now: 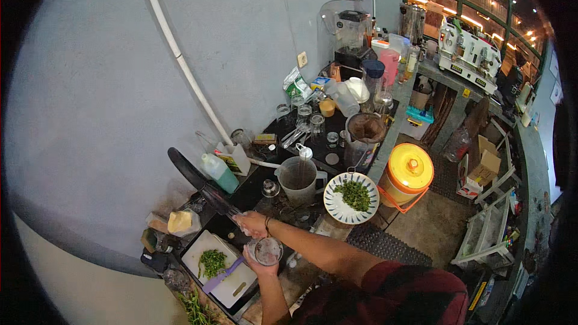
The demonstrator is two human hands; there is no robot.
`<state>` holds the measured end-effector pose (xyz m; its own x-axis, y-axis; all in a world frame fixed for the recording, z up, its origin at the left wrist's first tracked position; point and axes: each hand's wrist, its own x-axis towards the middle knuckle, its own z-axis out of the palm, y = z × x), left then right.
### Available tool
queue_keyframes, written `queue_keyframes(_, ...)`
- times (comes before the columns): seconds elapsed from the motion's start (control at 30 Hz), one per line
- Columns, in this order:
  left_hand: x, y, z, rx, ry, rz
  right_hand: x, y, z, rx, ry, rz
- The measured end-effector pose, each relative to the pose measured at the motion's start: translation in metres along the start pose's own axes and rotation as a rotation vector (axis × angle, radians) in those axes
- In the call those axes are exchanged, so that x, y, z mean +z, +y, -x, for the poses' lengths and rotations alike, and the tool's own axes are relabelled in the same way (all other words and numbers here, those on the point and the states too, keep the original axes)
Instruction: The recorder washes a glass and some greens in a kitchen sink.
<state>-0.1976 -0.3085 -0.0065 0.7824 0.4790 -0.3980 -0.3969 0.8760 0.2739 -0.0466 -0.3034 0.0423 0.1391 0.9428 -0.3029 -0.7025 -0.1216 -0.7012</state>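
My left hand (263,267) is closed around a drinking glass (268,251), held low in front of me. Above it, my right hand (251,224) is at the end of the black curved faucet hose (212,194); fingers and hose end overlap, so the exact grip is unclear. White foam shows on its fingers. To the left, a white cutting board (198,249) bears chopped green herbs (212,262) and a purple knife (223,275). A patterned plate (332,210) with more chopped greens (354,195) lies to the right.
A plastic measuring jug (298,183) stands beyond my hands, near a green soap bottle (220,174). Several glasses (317,128) stand farther back. An orange drink cooler (408,171) is at the right, past the counter edge. Green stalks (196,309) lie at the lower left.
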Motion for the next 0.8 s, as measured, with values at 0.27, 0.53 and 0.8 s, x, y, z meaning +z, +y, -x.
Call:
queue_keyframes(0.27, -0.020, 0.017, -0.082, 0.095, -0.141, -0.142, -0.028, 0.052, 0.059, -0.742, 0.299, 1.004)
queue_keyframes(0.53, 0.001, -0.014, -0.099, 0.129, -0.100, -0.109, -0.015, 0.046, 0.076, -0.861, 0.542, 0.943)
queue_keyframes(0.8, 0.010, -0.023, -0.059, 0.349, 0.146, -0.451, -0.027, 0.040, 0.056, -0.661, 0.338, 0.786)
